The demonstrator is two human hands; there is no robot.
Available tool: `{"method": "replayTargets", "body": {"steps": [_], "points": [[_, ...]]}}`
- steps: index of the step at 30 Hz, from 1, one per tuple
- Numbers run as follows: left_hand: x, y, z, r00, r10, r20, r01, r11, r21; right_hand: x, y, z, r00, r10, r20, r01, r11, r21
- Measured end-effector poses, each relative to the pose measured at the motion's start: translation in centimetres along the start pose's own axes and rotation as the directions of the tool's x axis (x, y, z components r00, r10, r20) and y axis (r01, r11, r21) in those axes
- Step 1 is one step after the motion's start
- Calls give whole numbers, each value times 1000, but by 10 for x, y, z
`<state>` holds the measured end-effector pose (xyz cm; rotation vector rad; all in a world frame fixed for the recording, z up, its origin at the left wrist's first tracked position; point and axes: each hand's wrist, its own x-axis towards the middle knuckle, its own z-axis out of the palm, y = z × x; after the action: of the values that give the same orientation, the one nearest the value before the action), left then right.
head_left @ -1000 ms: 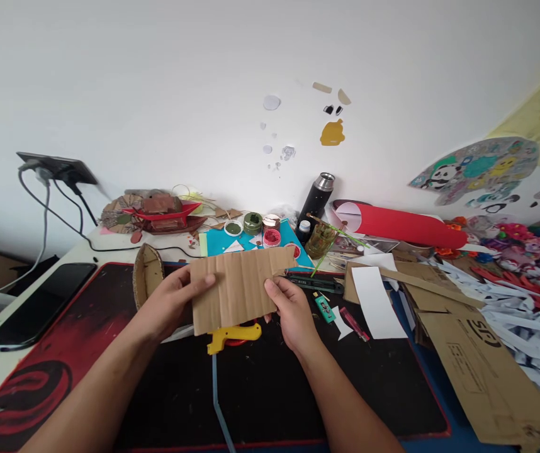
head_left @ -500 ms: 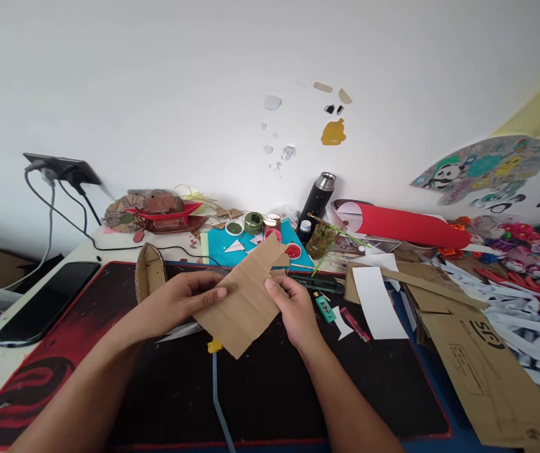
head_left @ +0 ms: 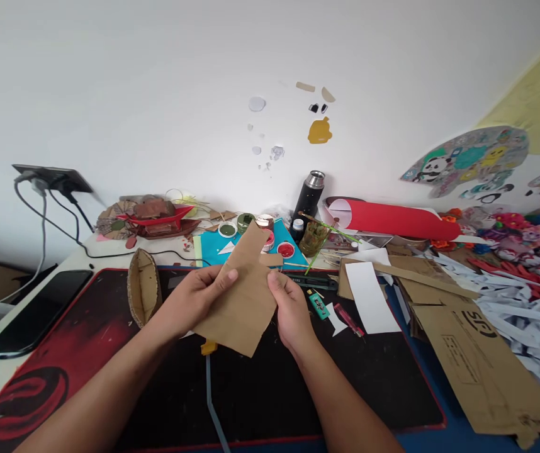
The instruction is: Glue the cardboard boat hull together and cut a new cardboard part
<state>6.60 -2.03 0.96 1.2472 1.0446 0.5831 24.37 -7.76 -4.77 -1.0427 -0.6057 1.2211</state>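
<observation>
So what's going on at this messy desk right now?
A person holds a piece of corrugated cardboard in both hands, above a black and red desk mat. The left hand grips its left edge and the right hand its right edge, with the piece tilted on end. A small cardboard boat shape stands on the mat beside the left hand, and paint pots sit behind.
</observation>
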Motion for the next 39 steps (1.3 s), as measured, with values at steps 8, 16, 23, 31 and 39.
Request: {"method": "replayTargets", "body": {"steps": [8, 16, 23, 31, 39], "points": [[9, -14, 13, 998, -36, 50, 45, 983, -176, -1, -3, -2, 1000, 15, 3, -15, 998, 64], [9, -17, 18, 993, 79, -92, -84, 995, -52, 0, -5, 3, 998, 64, -22, -60, 986, 157], [7, -18, 21, 985, 105, -136, -112, 993, -39, -3, 0, 1, 999, 22, -26, -21, 999, 31], [9, -27, 27, 980, 121, -156, -139, 984, -109, -2, -3, 4, 998, 48, -32, -45, 997, 69], [8, -8, 15, 996, 12, -85, -25, 986, -163, -4, 0, 2, 997, 51, 55, -46, 995, -90]]}}
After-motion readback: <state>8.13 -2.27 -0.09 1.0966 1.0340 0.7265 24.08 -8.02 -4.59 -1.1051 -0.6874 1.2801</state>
